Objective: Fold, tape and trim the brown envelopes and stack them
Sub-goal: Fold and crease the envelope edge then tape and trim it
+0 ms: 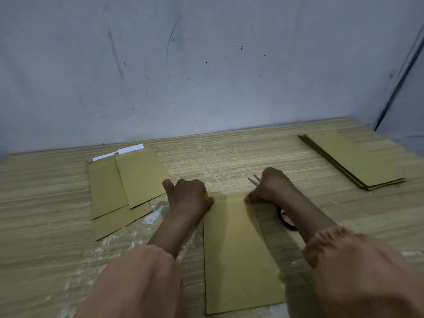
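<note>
a brown envelope is laid lengthwise on a pale wood-grain table, its far edge pressed down by both hands. the left hand is set at the far left corner with fingers curled under and thumb stuck out to the left; whether paper is pinched cannot be told. the right hand is bent down onto the far right corner, its grip likewise hidden. scissors are seen partly beneath the right wrist, blades pointing away, a dark handle just beside the envelope. a loose pile of envelopes with white strips at the far end is spread to the left, a neat stack well apart at far right. the tabletop is smeared with whitish marks and is butted against a scuffed grey wall.
</note>
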Demonstrator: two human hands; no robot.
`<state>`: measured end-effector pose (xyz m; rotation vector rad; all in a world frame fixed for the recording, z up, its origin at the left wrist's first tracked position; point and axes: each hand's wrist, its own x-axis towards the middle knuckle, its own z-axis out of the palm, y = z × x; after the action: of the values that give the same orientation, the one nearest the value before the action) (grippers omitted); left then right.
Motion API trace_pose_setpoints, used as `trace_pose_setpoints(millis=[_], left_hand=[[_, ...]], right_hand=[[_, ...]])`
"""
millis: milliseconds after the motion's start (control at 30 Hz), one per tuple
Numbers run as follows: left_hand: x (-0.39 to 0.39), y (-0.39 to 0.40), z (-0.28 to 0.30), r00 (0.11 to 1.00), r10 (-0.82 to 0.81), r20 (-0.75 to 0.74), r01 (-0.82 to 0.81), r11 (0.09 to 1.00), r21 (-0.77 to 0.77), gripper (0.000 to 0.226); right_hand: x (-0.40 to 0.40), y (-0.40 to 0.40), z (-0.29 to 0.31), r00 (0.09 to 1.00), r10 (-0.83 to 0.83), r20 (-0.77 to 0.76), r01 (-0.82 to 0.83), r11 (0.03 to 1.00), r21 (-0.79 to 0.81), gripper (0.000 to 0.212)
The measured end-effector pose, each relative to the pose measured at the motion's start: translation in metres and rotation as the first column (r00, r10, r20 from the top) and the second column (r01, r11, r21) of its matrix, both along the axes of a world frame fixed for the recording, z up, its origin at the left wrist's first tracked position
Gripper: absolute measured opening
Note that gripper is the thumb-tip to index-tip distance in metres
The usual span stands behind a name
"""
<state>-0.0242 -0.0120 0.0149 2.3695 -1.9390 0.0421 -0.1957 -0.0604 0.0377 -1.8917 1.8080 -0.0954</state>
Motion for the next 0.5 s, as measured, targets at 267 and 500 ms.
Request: trace_pose_setpoints(millis=[267,500], left_hand=[[-0.001,0.000,0.000,1.000,0.005,-0.002,-0.005,1.000,0.007,0.025],[-0.001,0.002,-0.001,1.000,0.008,-0.013,-0.008,1.000,0.000,0.024]], right_hand=[[-0.010,-0.028,0.002,1.000,0.004,0.027,-0.011,0.959,0.282,0.044],[-0.021,-0.028,-0.006,0.992,-0.014,0.122,-0.014,0.974,0.226,0.016]])
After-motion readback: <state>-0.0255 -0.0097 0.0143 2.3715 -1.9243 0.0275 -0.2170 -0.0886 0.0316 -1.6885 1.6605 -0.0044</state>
